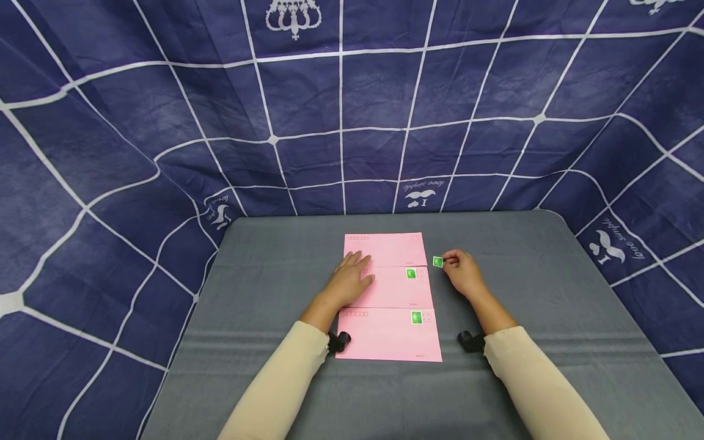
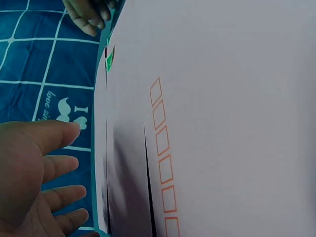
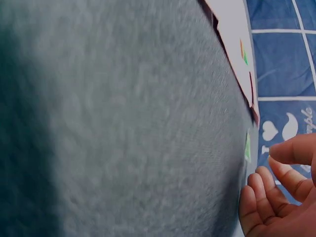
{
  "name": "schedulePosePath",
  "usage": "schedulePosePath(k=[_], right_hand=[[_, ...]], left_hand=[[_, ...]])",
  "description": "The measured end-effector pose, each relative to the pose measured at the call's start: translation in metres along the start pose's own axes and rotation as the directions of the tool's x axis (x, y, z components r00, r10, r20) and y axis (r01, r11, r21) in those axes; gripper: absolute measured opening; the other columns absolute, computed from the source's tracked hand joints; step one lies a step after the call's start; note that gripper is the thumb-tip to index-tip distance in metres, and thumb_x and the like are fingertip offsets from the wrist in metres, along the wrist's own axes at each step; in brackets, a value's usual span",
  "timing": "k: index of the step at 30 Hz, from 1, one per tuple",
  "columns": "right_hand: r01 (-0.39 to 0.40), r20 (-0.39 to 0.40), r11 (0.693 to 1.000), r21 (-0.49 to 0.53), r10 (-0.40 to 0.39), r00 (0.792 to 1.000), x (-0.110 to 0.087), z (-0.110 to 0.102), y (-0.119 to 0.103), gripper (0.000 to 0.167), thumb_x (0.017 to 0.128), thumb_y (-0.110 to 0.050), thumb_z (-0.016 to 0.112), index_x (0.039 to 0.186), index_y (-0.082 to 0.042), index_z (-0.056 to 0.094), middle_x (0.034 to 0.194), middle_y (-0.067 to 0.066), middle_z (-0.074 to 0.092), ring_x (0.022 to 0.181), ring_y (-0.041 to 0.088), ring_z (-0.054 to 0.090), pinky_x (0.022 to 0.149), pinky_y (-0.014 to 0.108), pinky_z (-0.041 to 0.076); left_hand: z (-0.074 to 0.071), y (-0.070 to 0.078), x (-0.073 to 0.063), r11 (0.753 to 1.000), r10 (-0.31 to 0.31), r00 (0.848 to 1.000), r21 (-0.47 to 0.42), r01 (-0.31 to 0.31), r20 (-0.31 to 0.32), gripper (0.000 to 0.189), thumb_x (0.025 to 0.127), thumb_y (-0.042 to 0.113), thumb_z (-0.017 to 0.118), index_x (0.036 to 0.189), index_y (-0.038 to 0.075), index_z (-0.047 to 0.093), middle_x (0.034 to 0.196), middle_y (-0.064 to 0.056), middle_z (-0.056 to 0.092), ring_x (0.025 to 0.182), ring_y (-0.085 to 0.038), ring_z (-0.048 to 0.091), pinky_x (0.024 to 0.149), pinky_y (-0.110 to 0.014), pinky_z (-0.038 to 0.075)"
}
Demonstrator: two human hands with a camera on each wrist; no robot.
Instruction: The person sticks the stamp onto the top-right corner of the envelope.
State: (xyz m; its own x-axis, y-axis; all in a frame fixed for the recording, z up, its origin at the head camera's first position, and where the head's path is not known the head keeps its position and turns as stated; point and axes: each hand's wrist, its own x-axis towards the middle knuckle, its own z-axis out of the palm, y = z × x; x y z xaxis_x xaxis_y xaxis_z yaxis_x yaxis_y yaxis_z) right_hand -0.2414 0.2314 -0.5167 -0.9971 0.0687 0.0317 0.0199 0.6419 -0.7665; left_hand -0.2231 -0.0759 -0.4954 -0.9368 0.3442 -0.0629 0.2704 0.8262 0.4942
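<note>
Three pink envelopes lie in a column in the head view: a far one (image 1: 390, 247), a middle one (image 1: 393, 290) and a near one (image 1: 385, 339). A green stamp (image 1: 410, 274) is on the middle envelope's upper right, and another green stamp (image 1: 417, 317) on the near one. My left hand (image 1: 348, 282) spreads its fingers over the left side of the far and middle envelopes. Right of the column is a loose green stamp (image 1: 437, 261). My right hand (image 1: 462, 272) has its fingertips right at that stamp's edge; in the right wrist view thumb and forefinger nearly meet, with the stamp (image 3: 248, 146) beyond them.
A grey cloth-covered table (image 1: 264, 275) lies under everything. Blue curtains (image 1: 374, 91) with white grid lines surround its back and sides. Black straps (image 1: 472, 342) circle both wrists below cream sleeves. Printed red boxes (image 2: 164, 140) run along an envelope's edge.
</note>
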Motion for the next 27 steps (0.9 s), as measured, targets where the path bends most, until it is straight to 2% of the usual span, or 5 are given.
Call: schedulePosePath(k=[5, 16, 27], right_hand=[[-0.037, 0.023, 0.999, -0.003, 0.037, 0.999, 0.004, -0.002, 0.003, 0.026, 0.094, -0.003, 0.057, 0.117, 0.008, 0.062, 0.110, 0.026, 0.064, 0.097, 0.032, 0.062, 0.080, 0.026, 0.046], [-0.083, 0.063, 0.995, -0.059, 0.087, 0.994, 0.015, -0.004, 0.005, 0.026, 0.094, -0.011, 0.060, 0.116, 0.003, 0.065, 0.106, 0.019, 0.068, 0.091, 0.023, 0.063, 0.075, 0.025, 0.044], [-0.106, 0.078, 0.993, -0.044, 0.109, 0.991, 0.020, -0.005, 0.012, 0.026, 0.095, -0.014, 0.061, 0.116, 0.002, 0.066, 0.098, 0.014, 0.066, 0.080, 0.014, 0.056, 0.073, 0.025, 0.043]], left_hand=[[0.001, -0.001, 0.005, 1.000, -0.004, 1.000, 0.013, 0.004, 0.010, 0.059, 0.102, 0.034, 0.056, 0.154, 0.010, 0.043, 0.165, -0.016, 0.031, 0.157, -0.038, 0.020, 0.127, -0.051, 0.020], [0.003, -0.009, 0.015, 0.999, -0.016, 1.000, 0.037, 0.015, 0.023, 0.060, 0.102, 0.034, 0.056, 0.155, 0.008, 0.042, 0.165, -0.018, 0.031, 0.156, -0.038, 0.020, 0.128, -0.049, 0.018], [0.002, -0.009, 0.020, 0.997, 0.006, 0.999, 0.080, -0.010, 0.042, 0.061, 0.102, 0.037, 0.055, 0.155, 0.011, 0.041, 0.166, -0.016, 0.029, 0.157, -0.038, 0.017, 0.128, -0.051, 0.018]])
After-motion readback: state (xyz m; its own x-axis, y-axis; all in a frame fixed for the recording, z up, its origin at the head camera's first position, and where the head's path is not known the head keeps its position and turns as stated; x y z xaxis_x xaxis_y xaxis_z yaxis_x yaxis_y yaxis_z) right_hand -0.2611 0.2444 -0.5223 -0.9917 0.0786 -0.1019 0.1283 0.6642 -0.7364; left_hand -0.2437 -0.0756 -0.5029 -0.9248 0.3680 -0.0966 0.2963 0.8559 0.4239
